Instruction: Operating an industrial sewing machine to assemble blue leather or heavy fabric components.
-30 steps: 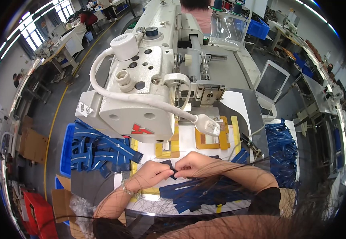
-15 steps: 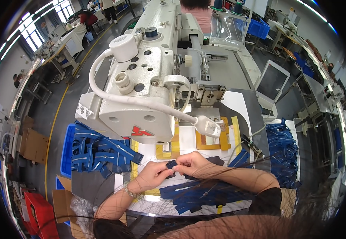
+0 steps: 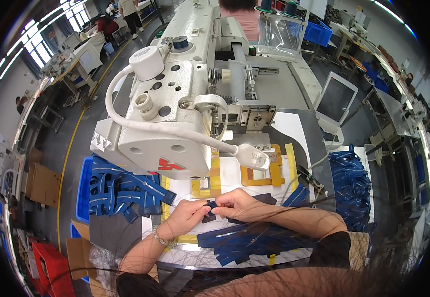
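Left hand (image 3: 187, 218) and right hand (image 3: 235, 204), fingers pinched narrow — both hold a small dark fabric piece (image 3: 211, 204) between them, at lower centre of the frame. I note blue zippered strips (image 3: 254, 241) nearer the lower edge — white sewing machine (image 3: 160, 133) across the upper centre.

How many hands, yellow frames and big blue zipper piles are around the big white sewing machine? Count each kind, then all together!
Hands: 2, left hand and right hand
Yellow frames: 2, left frame and right frame
Big blue zipper piles: 3, left pile, right pile and near pile
Total: 7
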`<action>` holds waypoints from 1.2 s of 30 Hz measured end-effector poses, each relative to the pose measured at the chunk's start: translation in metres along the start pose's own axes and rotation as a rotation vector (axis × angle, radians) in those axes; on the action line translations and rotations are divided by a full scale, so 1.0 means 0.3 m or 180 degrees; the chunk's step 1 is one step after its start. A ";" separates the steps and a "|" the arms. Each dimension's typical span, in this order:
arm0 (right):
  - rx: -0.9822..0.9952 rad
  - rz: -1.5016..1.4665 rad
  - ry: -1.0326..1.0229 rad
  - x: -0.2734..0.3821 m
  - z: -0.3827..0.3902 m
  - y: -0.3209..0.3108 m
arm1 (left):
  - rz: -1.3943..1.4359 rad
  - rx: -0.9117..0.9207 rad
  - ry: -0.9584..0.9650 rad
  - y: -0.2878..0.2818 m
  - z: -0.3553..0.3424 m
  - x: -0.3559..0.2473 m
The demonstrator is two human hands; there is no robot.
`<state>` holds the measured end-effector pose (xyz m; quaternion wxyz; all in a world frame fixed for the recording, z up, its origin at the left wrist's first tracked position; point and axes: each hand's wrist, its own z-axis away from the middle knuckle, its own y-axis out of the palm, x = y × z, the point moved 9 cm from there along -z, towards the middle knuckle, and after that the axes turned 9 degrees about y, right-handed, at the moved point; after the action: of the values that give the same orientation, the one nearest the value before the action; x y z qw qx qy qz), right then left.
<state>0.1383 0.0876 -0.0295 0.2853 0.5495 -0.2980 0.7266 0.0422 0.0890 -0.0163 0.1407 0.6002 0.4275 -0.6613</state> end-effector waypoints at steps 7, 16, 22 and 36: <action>-0.0007 -0.0203 -0.0035 -0.016 -0.008 0.004 | -0.0558 -0.0344 0.0240 -0.010 -0.002 -0.036; 0.0160 0.0192 0.0346 0.013 -0.022 0.003 | -0.0909 0.0121 0.0361 -0.036 -0.014 -0.065; -0.0004 -0.0361 0.0410 0.004 -0.113 -0.052 | -0.0701 -0.0089 -0.0445 -0.118 -0.022 0.007; -0.1031 -0.0346 0.1164 -0.068 -0.174 -0.132 | -0.2658 -0.0305 0.1441 -0.042 0.038 -0.139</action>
<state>0.1395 0.1510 -0.0559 0.4575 0.3713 -0.3240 0.7402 0.0357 0.0744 0.0259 -0.2062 0.4989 0.6820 -0.4934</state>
